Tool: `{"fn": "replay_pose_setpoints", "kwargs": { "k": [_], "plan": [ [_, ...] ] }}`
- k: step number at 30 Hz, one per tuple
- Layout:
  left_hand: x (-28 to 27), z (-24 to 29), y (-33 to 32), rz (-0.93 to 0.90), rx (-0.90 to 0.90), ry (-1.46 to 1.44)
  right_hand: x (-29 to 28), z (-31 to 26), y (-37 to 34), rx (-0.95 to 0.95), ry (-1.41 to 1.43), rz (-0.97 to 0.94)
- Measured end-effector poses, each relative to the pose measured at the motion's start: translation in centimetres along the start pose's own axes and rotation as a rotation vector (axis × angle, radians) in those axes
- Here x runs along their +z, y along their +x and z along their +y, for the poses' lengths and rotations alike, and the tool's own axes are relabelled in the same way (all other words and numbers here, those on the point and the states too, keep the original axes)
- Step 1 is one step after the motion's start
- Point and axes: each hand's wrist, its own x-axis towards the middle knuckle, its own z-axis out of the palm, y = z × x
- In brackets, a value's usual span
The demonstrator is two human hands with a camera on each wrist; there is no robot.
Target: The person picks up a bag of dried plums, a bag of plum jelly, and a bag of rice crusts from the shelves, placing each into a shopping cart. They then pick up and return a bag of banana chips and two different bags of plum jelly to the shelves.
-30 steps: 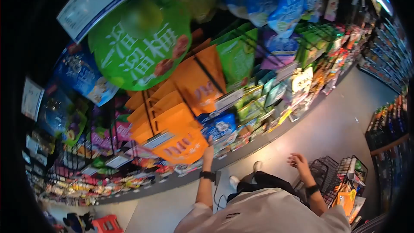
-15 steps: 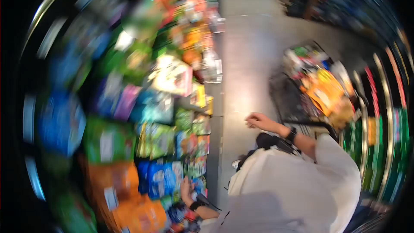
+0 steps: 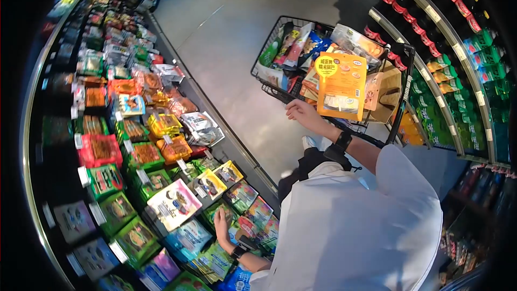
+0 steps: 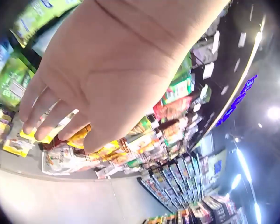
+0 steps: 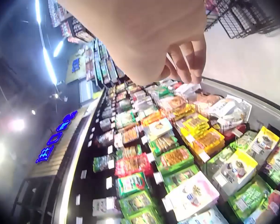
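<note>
My left hand (image 3: 222,229) hovers over the snack packets at the lower part of the shelf, beside a white and pink packet (image 3: 174,205). In the left wrist view the left hand (image 4: 98,84) has its fingers extended and holds nothing. My right hand (image 3: 306,116) is in front of the loaded shopping cart (image 3: 277,94), close to its near rim. Its fingers are loosely bent, with nothing in them, as the right wrist view of the right hand (image 5: 154,42) also shows. On top of the cart's load lies an orange packet (image 3: 342,89) with a yellow label.
A long tiered shelf of bagged snacks runs along the left, with yellow packets (image 3: 210,184) near its front edge. Shelves of bottles (image 3: 468,113) stand at the right behind the cart. Grey floor (image 3: 237,75) lies between shelf and cart.
The view has swung right, away from the hanging orange and green bags, and the cart now sits near the middle. My left hand has moved along the shelf; both hands stay without an object.
</note>
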Motion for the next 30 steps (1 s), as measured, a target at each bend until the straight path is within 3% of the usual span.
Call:
{"fn": "replay_pose_setpoints", "kwargs": {
  "k": [2, 6, 10, 13, 17, 18, 20, 22, 24, 26, 28, 29, 30],
  "plan": [
    [1.6, 5.3, 1.9, -0.077, 0.042, 0.149, -2.3, 0.5, 1.0, -0.022, 0.019, 0.111],
    [3.9, 10.8, 8.5, -0.178, 0.099, 0.212, -5.0, -0.4, 2.7, -0.116, 0.041, 0.338],
    [7.4, 18.0, 13.9, -0.251, 0.171, 0.355, -5.9, -4.3, 4.0, -0.243, -0.424, 0.342],
    [9.9, 22.9, 19.2, -0.392, 0.229, 0.352, -5.5, -1.1, 7.0, -0.156, -0.077, 0.325],
    [13.0, 30.1, 24.9, -0.485, 0.281, 0.435, -8.3, 6.6, 12.3, 0.337, -0.249, 0.278],
    [13.1, 30.7, 28.0, -0.509, 0.342, 0.435, -7.3, 6.8, 12.7, 0.289, 0.364, 0.452],
    [13.6, 33.8, 30.1, -0.518, 0.406, 0.493, -7.5, 6.6, 13.2, 0.289, -0.107, 0.444],
    [13.3, 35.3, 33.4, -0.521, 0.449, 0.511, -8.4, 13.3, 15.1, 0.111, 0.062, 0.566],
    [13.1, 37.6, 33.7, -0.512, 0.407, 0.418, -8.0, 10.6, 16.2, 0.336, 0.007, 0.479],
    [12.3, 37.7, 36.5, -0.504, 0.411, 0.485, -7.1, 9.4, 17.0, 0.381, 0.182, 0.558],
    [11.7, 36.4, 39.1, -0.437, 0.545, 0.670, -8.8, 14.0, 17.6, 0.300, 0.475, 0.346],
    [11.6, 36.2, 39.8, -0.443, 0.590, 0.755, -6.9, 9.2, 17.5, 0.315, 0.534, 0.408],
    [12.0, 36.7, 38.4, -0.410, 0.467, 0.703, -6.4, 8.0, 18.0, 0.312, 0.520, 0.418]
  ]
}}
